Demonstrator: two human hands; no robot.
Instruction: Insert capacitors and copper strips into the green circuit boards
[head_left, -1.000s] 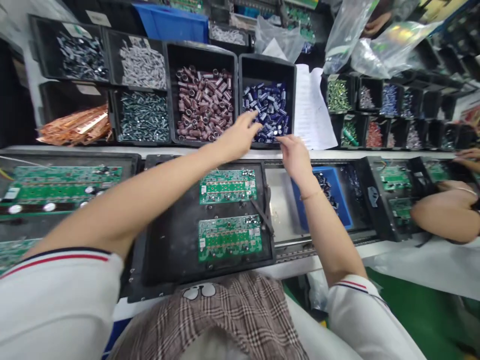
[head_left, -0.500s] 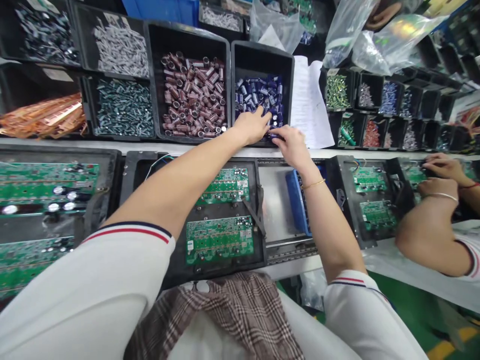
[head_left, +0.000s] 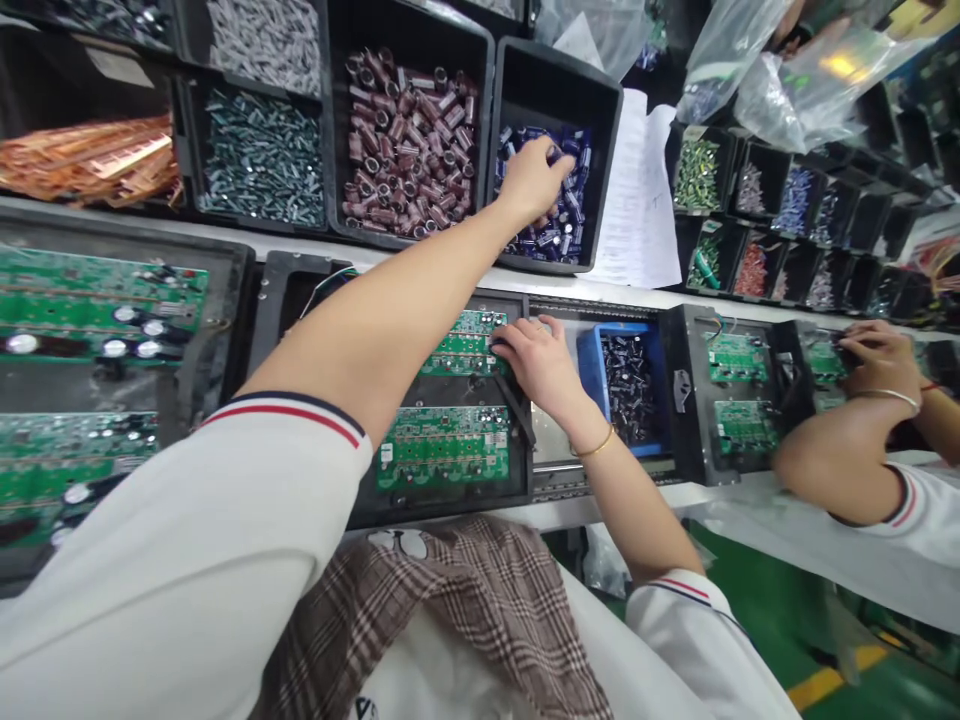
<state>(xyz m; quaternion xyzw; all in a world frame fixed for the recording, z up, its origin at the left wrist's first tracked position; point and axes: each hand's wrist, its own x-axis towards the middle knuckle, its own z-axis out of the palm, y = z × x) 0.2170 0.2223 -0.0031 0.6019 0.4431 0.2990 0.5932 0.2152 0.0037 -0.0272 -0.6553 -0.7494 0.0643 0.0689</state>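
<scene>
My left hand (head_left: 534,182) is inside the black bin (head_left: 551,95) of blue capacitors (head_left: 574,205), thumb and fingers pinching one dark blue capacitor (head_left: 553,154). My right hand (head_left: 541,368) hovers at the right end of the upper green circuit board (head_left: 461,350). Its fingertips are closed on a small dark capacitor (head_left: 498,343); whether that part touches the board I cannot tell. Below it a second green circuit board (head_left: 442,447) lies flat in the same black fixture tray (head_left: 450,503). My left forearm hides part of the upper board.
Left of the blue capacitors stands a bin of brown capacitors (head_left: 409,150). A blue box (head_left: 592,365) of small dark parts sits right of the tray. Paper sheets (head_left: 637,200) lie beside the bins. A co-worker's hands (head_left: 881,360) work at another fixture on the right.
My right hand has left the bin's front edge and come down to the upper board with a dark part. My left hand stays in the bin, now raised slightly with a capacitor. The view has shifted.
</scene>
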